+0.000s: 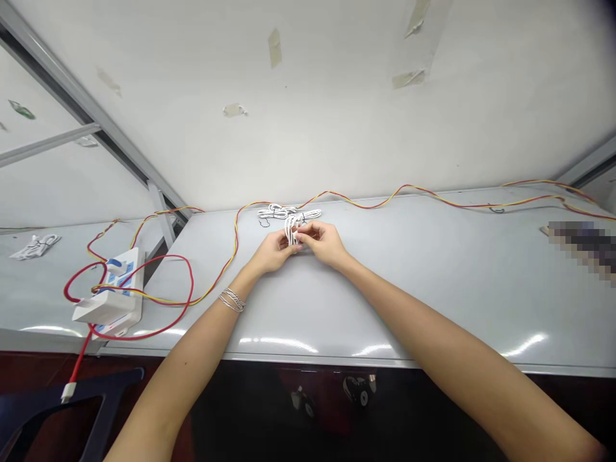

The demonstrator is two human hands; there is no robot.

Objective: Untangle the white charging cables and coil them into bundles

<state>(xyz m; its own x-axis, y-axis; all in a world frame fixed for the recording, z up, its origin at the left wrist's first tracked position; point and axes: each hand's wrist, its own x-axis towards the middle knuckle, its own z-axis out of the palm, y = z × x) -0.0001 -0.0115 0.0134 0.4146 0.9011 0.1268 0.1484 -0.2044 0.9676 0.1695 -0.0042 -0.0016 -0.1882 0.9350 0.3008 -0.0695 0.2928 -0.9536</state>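
Near the back edge of the grey table (375, 282), a coiled white cable (291, 230) is held between both hands. My left hand (275, 251) has its fingers closed round the left side of the coil. On the right side, my right hand (323, 242) pinches the cable between thumb and fingertips. Just behind the hands, a tied bundle of white cable (276, 211) lies on the table against the wall. Thin black ties lie beside it.
A white power strip (137, 273) with plugs and looped red cable (191, 282) stands on the left. Another white cable bundle (36, 247) lies at far left. Red and yellow wires (375, 206) run along the wall. A pixelated object (584, 245) lies at right.
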